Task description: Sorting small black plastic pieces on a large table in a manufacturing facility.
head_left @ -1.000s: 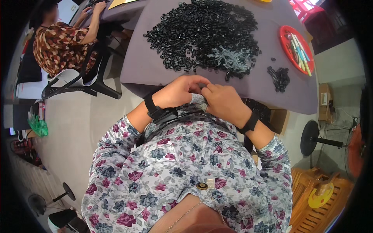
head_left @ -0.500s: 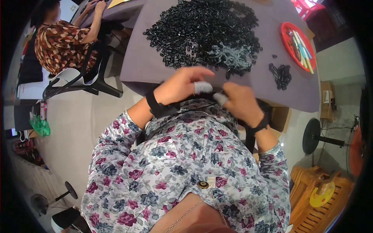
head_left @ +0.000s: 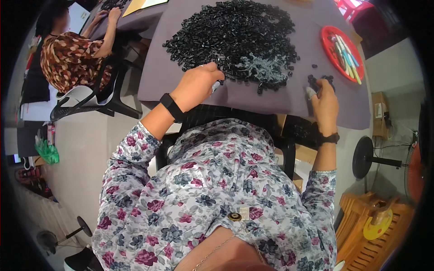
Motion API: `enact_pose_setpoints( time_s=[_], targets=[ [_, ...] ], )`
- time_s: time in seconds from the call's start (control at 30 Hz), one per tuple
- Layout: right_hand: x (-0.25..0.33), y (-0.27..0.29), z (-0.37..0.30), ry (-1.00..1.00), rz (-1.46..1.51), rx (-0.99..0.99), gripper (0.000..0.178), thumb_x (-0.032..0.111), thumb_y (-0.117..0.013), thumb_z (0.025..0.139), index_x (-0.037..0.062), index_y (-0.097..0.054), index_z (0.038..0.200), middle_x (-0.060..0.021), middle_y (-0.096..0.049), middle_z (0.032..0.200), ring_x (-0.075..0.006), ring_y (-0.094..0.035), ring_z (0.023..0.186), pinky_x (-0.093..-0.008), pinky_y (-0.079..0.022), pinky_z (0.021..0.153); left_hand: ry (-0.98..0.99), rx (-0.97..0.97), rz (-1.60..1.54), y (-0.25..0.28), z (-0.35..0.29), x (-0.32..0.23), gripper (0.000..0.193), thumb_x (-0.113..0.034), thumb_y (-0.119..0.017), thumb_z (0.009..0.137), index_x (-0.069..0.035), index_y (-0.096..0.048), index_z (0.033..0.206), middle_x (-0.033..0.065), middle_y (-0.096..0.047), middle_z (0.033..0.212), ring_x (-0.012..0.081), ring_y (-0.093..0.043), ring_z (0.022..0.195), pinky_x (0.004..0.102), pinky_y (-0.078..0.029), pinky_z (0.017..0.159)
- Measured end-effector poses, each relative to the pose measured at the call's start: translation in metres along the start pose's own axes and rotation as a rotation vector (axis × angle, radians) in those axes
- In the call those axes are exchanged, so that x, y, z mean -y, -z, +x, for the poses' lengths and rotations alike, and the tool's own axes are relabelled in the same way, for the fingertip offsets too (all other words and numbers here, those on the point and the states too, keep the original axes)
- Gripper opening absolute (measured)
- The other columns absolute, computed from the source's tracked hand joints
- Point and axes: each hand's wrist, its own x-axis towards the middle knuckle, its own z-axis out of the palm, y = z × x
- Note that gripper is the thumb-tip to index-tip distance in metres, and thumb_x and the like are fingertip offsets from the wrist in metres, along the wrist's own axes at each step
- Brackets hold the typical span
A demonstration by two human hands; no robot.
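Observation:
My left hand (head_left: 196,86) is closed in a pinch at the front edge of a wide heap of small black plastic pieces (head_left: 226,36). A bit of a small black piece shows at its fingertips; the rest of it is hidden. Over a small separate cluster of black pieces (head_left: 329,81) on the right is my right hand (head_left: 325,106), with thumb and fingers apart. Its fingers partly cover that cluster. Light grey coverings wrap a digit on each hand. Thin grey-green scraps (head_left: 262,67) lie on the heap's front part.
A red oval tray (head_left: 326,38) with several pens or slim-handled tools stands at the right on the grey tablecloth (head_left: 153,77). One loose black piece lies near the tray. At the far left a person (head_left: 74,58) sits at another table. Black fan and wooden chair (head_left: 361,235) are at right.
Both hands have parted from in front of my body. The left has moved to the heap's near edge; the right has swung right to the small cluster.

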Motion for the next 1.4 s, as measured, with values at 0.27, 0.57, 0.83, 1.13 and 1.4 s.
enact_pose_setpoints(
  time_s=[0.27,0.57,0.83,1.13,1.4],
  targets=[
    [0.084,-0.036,-0.014,0.358,0.369,0.145,0.015,0.010,-0.071,0.088,0.0041,-0.066,0.101,-0.0142,-0.067,0.096,-0.0363,-0.067,0.087,-0.0436,-0.053,0.074,0.053,0.010,0.034,0.005,-0.001,0.009,0.032,0.008,-0.066,0.073,-0.006,-0.071,0.102,0.0112,-0.063,0.099,0.0356,-0.066,0.096,0.0461,-0.055,0.081],
    [0.146,-0.070,-0.004,0.641,0.374,0.275,0.030,0.001,-0.065,0.085,0.0088,-0.068,0.114,-0.0110,-0.062,0.103,-0.0353,-0.067,0.091,-0.0443,-0.055,0.076,0.051,-0.001,0.046,-0.001,0.003,0.005,0.029,0.006,-0.066,0.074,-0.006,-0.071,0.101,0.0124,-0.066,0.099,0.0373,-0.066,0.100,0.0472,-0.054,0.083],
    [0.129,-0.072,-0.003,0.553,0.337,0.389,0.041,-0.009,-0.061,0.081,0.0047,-0.069,0.119,-0.0125,-0.064,0.111,-0.0364,-0.066,0.100,-0.0431,-0.054,0.085,0.091,-0.070,-0.114,-0.001,-0.006,-0.017,0.033,0.004,-0.069,0.074,-0.007,-0.069,0.105,0.0128,-0.065,0.100,0.0373,-0.065,0.099,0.0467,-0.055,0.083],
    [0.097,-0.060,-0.014,0.488,0.508,0.290,0.038,-0.008,-0.061,0.083,0.0032,-0.068,0.118,-0.0140,-0.064,0.107,-0.0373,-0.066,0.095,-0.0424,-0.054,0.082,0.019,0.009,0.021,-0.007,-0.002,-0.009,0.037,0.007,-0.066,0.072,-0.007,-0.071,0.106,0.0110,-0.065,0.097,0.0349,-0.067,0.096,0.0445,-0.056,0.080],
    [0.097,-0.062,-0.022,0.405,0.552,0.293,0.038,-0.012,-0.059,0.082,-0.0016,-0.066,0.117,-0.0150,-0.062,0.104,-0.0332,-0.066,0.094,-0.0366,-0.052,0.081,-0.032,-0.117,-0.020,-0.008,0.013,-0.026,0.038,0.008,-0.065,0.073,-0.006,-0.070,0.108,0.0111,-0.065,0.097,0.0354,-0.067,0.094,0.0442,-0.055,0.079]
  ],
)
